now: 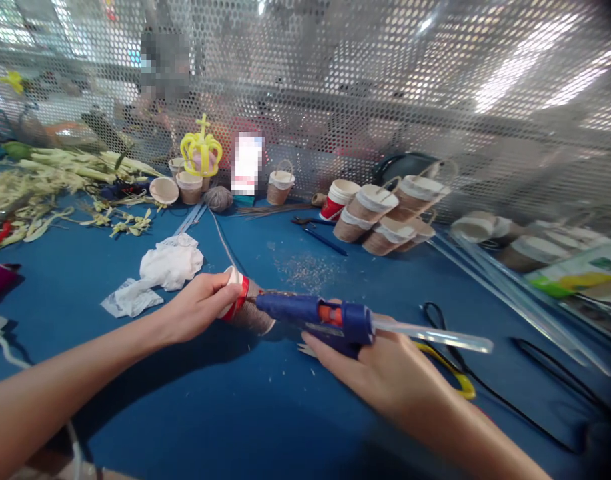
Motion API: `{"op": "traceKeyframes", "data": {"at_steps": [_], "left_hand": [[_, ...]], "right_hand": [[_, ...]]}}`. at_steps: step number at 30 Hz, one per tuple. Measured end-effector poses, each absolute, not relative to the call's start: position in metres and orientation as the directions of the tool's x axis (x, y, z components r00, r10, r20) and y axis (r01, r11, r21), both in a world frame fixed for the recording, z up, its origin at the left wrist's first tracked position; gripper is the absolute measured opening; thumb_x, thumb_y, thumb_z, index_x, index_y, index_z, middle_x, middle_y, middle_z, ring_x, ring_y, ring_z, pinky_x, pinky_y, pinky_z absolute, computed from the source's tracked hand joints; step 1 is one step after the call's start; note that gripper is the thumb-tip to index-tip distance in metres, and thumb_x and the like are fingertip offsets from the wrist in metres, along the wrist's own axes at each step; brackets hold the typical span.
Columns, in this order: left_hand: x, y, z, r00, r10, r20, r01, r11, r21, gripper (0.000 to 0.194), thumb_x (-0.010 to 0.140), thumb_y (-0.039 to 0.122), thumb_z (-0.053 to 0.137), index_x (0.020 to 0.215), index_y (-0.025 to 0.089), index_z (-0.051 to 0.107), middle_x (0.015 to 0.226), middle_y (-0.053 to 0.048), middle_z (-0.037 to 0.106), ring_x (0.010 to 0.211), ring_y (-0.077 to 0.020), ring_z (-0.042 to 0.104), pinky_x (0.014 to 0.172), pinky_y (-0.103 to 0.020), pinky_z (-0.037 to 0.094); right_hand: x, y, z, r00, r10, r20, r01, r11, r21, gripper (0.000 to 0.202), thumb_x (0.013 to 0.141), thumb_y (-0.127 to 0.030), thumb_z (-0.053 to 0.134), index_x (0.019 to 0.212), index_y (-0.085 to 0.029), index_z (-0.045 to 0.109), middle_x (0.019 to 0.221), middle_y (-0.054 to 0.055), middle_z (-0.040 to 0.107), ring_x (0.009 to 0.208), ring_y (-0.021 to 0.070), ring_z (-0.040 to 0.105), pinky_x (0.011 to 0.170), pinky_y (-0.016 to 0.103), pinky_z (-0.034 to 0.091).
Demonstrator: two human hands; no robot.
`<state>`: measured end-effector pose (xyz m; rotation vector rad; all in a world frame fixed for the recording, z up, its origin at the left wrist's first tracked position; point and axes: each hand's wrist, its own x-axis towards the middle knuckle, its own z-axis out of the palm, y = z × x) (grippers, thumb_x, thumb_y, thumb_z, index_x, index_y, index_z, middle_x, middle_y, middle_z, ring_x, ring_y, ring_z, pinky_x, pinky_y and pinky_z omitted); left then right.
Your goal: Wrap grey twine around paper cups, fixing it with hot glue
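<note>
My left hand point(205, 303) grips a red and white paper cup point(253, 313) lying on its side, with grey-brown yarn wound around much of it. My right hand point(370, 367) holds a blue glue gun point(310, 317), a clear glue stick poking out of its back end. The gun's nozzle is at the cup, near the border of the red band and the yarn; whether it touches is too small to tell. A strand runs from the cup up to a grey yarn ball point(218, 199) on the blue table point(210, 407).
Yarn-wrapped cups with handles point(380, 220) stand at the back right. White crumpled plastic point(170, 263) lies left of the cup. Yellow-handled scissors point(458, 380) are beyond my right wrist. Pale husks point(60, 167) cover the back left. A perforated metal screen point(310, 87) rises behind.
</note>
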<state>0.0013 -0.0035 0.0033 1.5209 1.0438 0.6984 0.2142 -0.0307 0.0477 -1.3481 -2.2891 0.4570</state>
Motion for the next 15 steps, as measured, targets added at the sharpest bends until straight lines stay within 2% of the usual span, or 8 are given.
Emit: {"op": "traceKeyframes", "data": {"at_steps": [8, 15], "left_hand": [[0.002, -0.001, 0.003, 0.402, 0.909, -0.114, 0.198, 0.035, 0.98, 0.032, 0.081, 0.03, 0.04, 0.083, 0.012, 0.067, 0.074, -0.002, 0.066, 0.073, -0.0157, 0.057, 0.068, -0.023, 0.044], [0.004, -0.002, 0.005, 0.387, 0.914, -0.118, 0.194, 0.044, 0.98, 0.032, 0.08, 0.032, 0.04, 0.081, 0.013, 0.067, 0.071, -0.001, 0.065, 0.071, -0.0151, 0.057, 0.065, -0.022, 0.044]], "right_hand": [[0.218, -0.035, 0.025, -0.452, 0.879, 0.153, 0.708, 0.457, -0.538, 0.009, 0.076, -0.025, 0.05, 0.069, -0.021, 0.054, 0.059, -0.001, 0.06, 0.05, 0.0132, 0.054, 0.048, 0.024, 0.043], [0.216, -0.036, 0.026, -0.432, 0.891, 0.135, 0.711, 0.429, -0.557, 0.014, 0.074, -0.026, 0.054, 0.061, -0.022, 0.049, 0.054, -0.002, 0.056, 0.046, 0.0116, 0.049, 0.046, 0.024, 0.04]]}}
